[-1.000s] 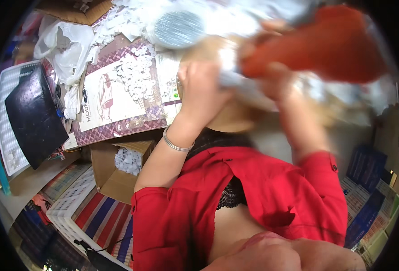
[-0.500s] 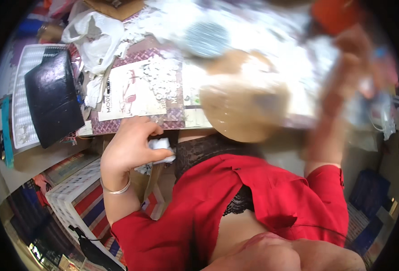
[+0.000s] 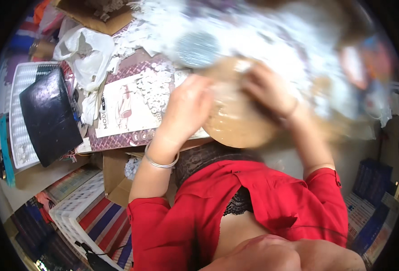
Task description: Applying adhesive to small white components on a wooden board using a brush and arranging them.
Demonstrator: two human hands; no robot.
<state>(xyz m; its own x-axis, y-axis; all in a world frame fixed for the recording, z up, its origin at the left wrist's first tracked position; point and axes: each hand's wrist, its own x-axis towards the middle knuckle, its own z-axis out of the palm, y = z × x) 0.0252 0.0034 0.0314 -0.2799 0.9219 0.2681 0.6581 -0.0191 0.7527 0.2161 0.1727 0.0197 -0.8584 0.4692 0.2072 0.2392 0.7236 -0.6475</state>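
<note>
A round tan board (image 3: 240, 128) with a glossy surface lies in front of me, jutting past the table's near edge. At its upper left, my left hand (image 3: 188, 104) is closed, with bent fingers and hidden fingertips. My right hand (image 3: 269, 88) reaches over the board's upper right, fingers curled together; what they grip is hidden. Close to its fingertips is a small white piece (image 3: 242, 67), blurred. Behind the board sits a round grey-blue disc (image 3: 197, 49). Many small white rings (image 3: 156, 88) lie to the left, on a printed paper sheet (image 3: 126, 108).
A black sheet-like piece (image 3: 50, 115) rests on a white plastic tray (image 3: 16, 144) at far left. White scraps (image 3: 253, 31) cover the table's back. A cardboard box (image 3: 113, 176) stands below the near edge. Behind on the left are a white bag (image 3: 84, 54) and another carton (image 3: 104, 27).
My left hand has left the white bundle by the near edge and moved up to the board. My right hand has swung in from the far right onto the board.
</note>
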